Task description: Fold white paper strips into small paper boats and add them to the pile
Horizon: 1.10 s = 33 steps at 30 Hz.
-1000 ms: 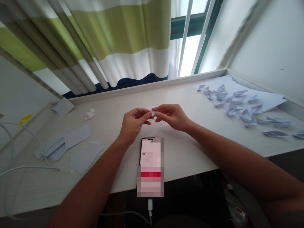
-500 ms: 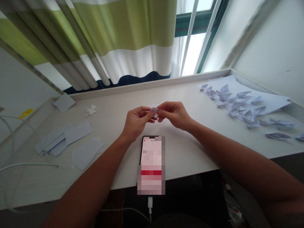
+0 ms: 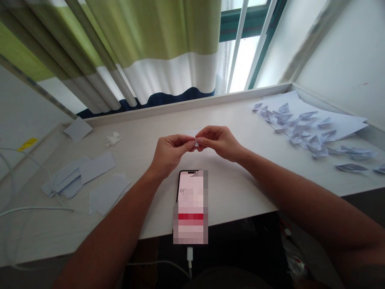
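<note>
Fingers (image 3: pixel 189 146) of the left hand (image 3: pixel 168 154) and right hand (image 3: pixel 224 143) are pinched together, thumb against index on both sides, no real gap; between them one small white paper (image 3: pixel 196 141), off the bench (image 3: pixel 150 128), mid-scene. Most of it is covered by fingertips, so its fold can't be told. Step in hand looks like creasing or shaping it, both hands at once. Next move calls for a light, exact fingertip grip, since such small paper would slip or tear easily.

Counts, going out: one phone (image 3: pixel 190 200), near, in front of the hands, screen partly blurred out; one white plug (image 3: pixel 190 254) at its near end. Left: one crumpled paper (image 3: pixel 112 139), one square sheet (image 3: pixel 78 129) far left, two loose groups of paper slips, the farther (image 3: pixel 98 167) and the nearer (image 3: pixel 108 194), sheets overlapping, no firm count. Right: folded paper pieces (image 3: pixel 314 142), maybe sixteen or more, some touching, partly on large sheets (image 3: pixel 345 116), at least two. Far: one striped curtain (image 3: pixel 168 36).
</note>
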### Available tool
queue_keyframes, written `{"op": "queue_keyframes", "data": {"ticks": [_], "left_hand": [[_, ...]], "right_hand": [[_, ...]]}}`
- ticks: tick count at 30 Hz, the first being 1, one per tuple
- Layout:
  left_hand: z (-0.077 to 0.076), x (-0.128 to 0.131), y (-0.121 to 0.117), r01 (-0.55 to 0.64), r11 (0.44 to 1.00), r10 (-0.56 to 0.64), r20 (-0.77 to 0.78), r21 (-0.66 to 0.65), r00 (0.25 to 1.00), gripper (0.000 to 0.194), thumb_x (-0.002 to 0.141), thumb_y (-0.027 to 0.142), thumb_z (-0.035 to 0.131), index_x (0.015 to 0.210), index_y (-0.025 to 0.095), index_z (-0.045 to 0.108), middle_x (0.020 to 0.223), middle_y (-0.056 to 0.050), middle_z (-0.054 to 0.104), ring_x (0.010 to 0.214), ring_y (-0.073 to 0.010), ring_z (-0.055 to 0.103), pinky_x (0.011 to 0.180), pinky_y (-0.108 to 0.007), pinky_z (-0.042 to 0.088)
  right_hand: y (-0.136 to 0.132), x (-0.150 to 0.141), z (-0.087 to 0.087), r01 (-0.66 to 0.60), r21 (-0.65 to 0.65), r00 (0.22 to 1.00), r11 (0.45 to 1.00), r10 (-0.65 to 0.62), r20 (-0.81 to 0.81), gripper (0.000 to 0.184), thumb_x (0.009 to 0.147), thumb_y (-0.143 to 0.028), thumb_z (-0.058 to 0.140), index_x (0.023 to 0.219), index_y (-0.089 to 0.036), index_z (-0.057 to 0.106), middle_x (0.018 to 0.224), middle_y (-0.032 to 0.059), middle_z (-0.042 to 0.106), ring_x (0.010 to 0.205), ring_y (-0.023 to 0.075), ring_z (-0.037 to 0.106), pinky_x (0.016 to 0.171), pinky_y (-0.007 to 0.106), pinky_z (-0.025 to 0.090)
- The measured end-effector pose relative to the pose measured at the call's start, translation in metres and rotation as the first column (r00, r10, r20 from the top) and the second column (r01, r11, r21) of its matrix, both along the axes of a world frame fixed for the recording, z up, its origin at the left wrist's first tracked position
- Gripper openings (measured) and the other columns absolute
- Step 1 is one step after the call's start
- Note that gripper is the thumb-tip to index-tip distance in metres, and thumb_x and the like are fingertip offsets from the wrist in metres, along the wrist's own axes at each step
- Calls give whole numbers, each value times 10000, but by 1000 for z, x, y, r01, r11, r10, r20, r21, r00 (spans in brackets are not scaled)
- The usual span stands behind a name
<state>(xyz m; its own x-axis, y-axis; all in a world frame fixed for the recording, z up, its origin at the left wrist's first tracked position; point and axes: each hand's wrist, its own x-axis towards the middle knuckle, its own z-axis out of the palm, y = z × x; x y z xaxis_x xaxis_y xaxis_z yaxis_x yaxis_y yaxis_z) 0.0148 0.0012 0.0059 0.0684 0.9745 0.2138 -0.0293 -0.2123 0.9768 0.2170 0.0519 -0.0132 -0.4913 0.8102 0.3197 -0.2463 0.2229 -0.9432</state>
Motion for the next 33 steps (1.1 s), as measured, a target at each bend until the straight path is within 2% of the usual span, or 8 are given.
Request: {"op": "queue_keyframes", "data": {"ticks": [3, 6, 10, 12, 18, 23, 29, 33], "left_hand": [[-1, 1, 0, -18, 1000, 18, -3, -13, 1000, 322, 739, 314, 984, 1004, 175, 867, 803, -56, 831, 762, -202, 792, 826, -373, 659], [-1, -1, 1, -14, 997, 13, -15, -77, 1000, 519, 712, 345, 1008, 1170, 172, 838, 815, -62, 836, 767, -219, 803, 859, -413, 671], [-2, -4, 2, 5, 991, -9, -26, -132, 1000, 371, 751, 399, 975, 998, 147, 862, 927, -112, 854, 851, -246, 828, 892, -431, 684], [-4, -4, 3, 15, 990, -19, -30, -139, 999, 354, 767, 425, 965, 959, 147, 859, 939, -117, 855, 872, -257, 836, 886, -430, 688], [-9, -5, 6, 11, 989, -31, -130, -145, 991, 382, 831, 514, 916, 909, 154, 813, 860, -115, 838, 821, -272, 842, 706, -364, 679], [-7, -3, 3, -3, 1000, -2, -165, -31, 986, 366, 895, 536, 857, 955, 177, 815, 898, -103, 847, 865, -261, 842, 694, -328, 660], [-6, 1, -1, -1, 1000, 6, -207, 22, 978, 324, 864, 484, 895, 986, 187, 860, 912, -98, 857, 884, -255, 831, 743, -342, 661], [-8, 4, -2, -65, 989, 97, -255, 130, 962, 241, 882, 451, 881, 932, 215, 882, 894, -80, 857, 849, -245, 813, 741, -345, 652]], "right_hand": [[2, 1, -2, 10, -5, 1000, 1000, -10, 30, 471, 786, -488, 980, 1065, -165, 781, 808, 37, 811, 767, 188, 792, 775, 365, 683], [1, 1, -2, 20, 65, 998, 998, -24, 62, 398, 804, -486, 963, 982, -171, 797, 792, 39, 806, 760, 186, 785, 763, 362, 678], [2, 2, -3, 64, 102, 993, 993, -74, 90, 394, 806, -486, 952, 1017, -184, 812, 775, 25, 800, 757, 190, 788, 770, 378, 687], [3, 3, -4, 90, 90, 987, 992, -101, 123, 396, 789, -480, 960, 993, -172, 818, 799, 45, 813, 767, 200, 795, 772, 388, 685], [5, 5, -4, 102, 104, 978, 989, -119, 170, 325, 794, -448, 953, 838, -165, 799, 796, 68, 816, 771, 203, 779, 767, 385, 652], [5, 4, 0, 116, 136, 984, 984, -132, 116, 304, 806, -424, 955, 838, -172, 787, 806, 53, 796, 781, 192, 741, 770, 380, 631], [3, 3, 0, 156, 181, 975, 971, -181, 129, 263, 837, -424, 918, 849, -200, 779, 844, 37, 787, 827, 198, 738, 776, 372, 615], [0, 1, 3, 143, 157, 980, 977, -161, 112, 361, 812, -523, 932, 830, -206, 758, 810, 31, 778, 800, 200, 742, 755, 373, 626]]}}
